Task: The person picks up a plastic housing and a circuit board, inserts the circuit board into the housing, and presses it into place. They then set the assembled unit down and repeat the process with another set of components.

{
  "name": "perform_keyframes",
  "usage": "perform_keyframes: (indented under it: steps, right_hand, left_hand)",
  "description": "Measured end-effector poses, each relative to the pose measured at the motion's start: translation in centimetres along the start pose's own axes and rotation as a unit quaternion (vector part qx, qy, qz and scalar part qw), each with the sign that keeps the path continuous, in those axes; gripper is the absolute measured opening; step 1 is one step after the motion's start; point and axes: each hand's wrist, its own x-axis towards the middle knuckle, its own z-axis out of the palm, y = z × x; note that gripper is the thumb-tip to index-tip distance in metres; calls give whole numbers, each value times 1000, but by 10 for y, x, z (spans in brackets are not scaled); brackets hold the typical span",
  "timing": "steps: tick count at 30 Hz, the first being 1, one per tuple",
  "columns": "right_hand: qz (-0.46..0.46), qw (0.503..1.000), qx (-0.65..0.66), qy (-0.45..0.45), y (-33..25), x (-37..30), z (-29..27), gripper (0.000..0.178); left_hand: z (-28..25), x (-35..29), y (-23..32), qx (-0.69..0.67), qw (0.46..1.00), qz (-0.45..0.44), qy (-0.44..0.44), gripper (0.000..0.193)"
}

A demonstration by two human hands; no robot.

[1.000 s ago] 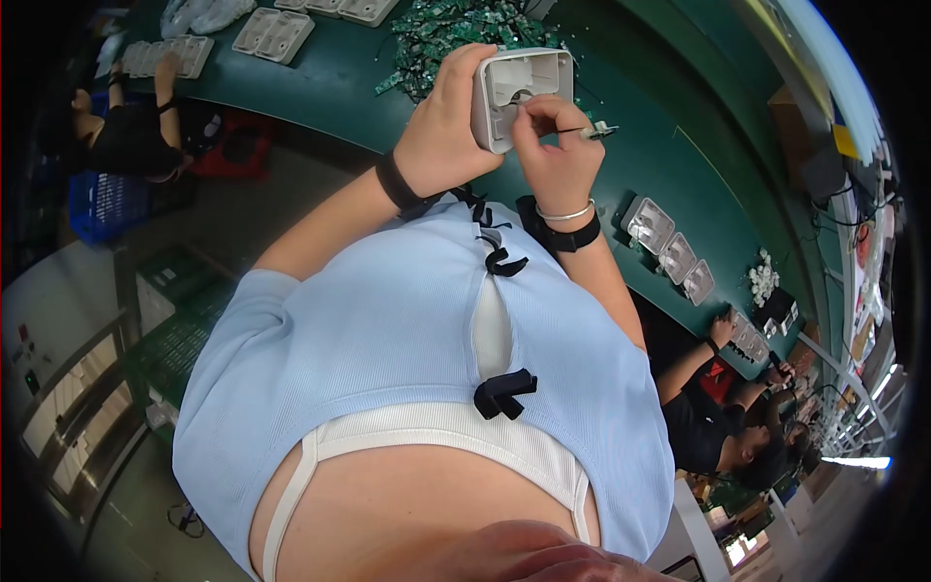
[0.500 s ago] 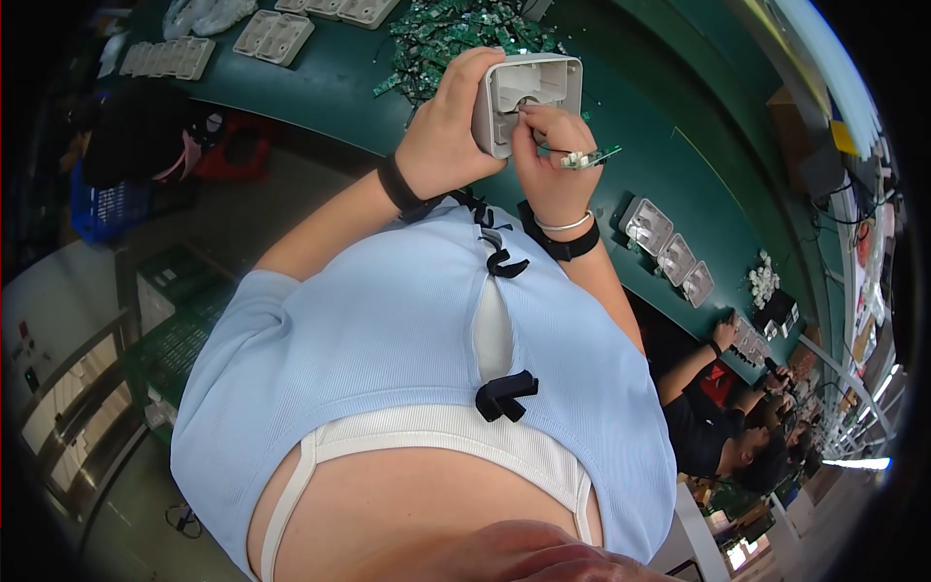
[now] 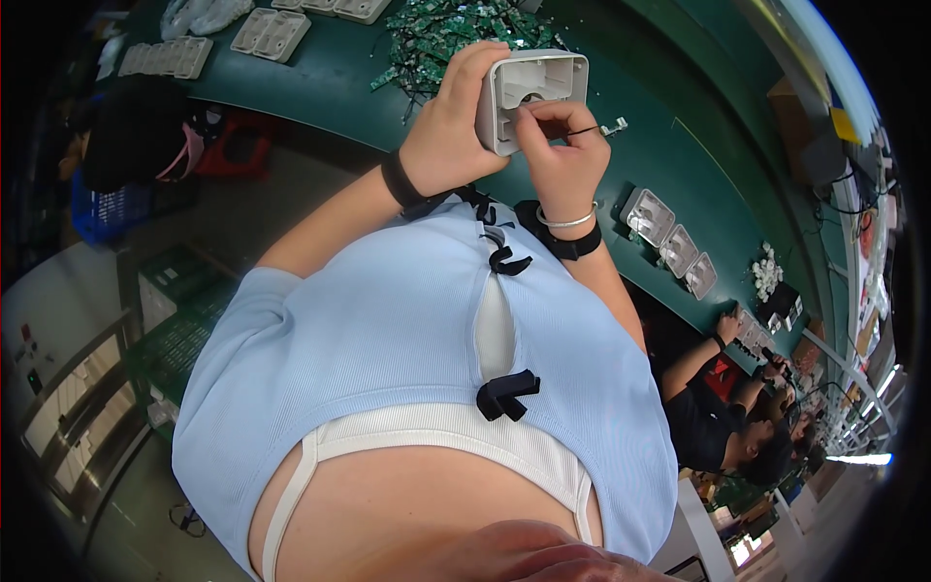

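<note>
My left hand (image 3: pixel 446 126) is wrapped round the side of a light grey plastic housing (image 3: pixel 561 72), holding it tilted above the table with its hollow inside facing me. Inside the housing is a round opening, partly covered by fingers. My right hand (image 3: pixel 570 165) reaches into the housing, thumb and forefinger pinched near that opening. A thin dark wire comes out from between its fingers, and a small circuit board (image 3: pixel 615 126) with white parts hangs at the wire's end. The pinched tip itself is hidden.
A heap of green circuit boards with wires (image 3: pixel 441 44) lies beyond my left hand on the green table (image 3: pixel 330 107). Grey housings (image 3: pixel 272 35) stand at the far left, more housings (image 3: pixel 648 215) at the right. Another person (image 3: pixel 708 417) works further right.
My right hand has turned and its fingers have lifted. The small circuit board has swung from over the back of that hand outward to the right. The housing has barely shifted.
</note>
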Motion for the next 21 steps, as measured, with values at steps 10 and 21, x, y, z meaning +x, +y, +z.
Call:
perform_keyframes:
  steps: [10, 21]
  right_hand:
    - [-65, 989, -135, 16, 4, 0, -7, 13]
    - [-241, 926, -290, 3, 4, 2, -8, 16]
  left_hand:
    - [1, -1, 2, -13, 1000, -9, -9, 93]
    - [11, -1, 0, 0, 1000, 13, -19, 89]
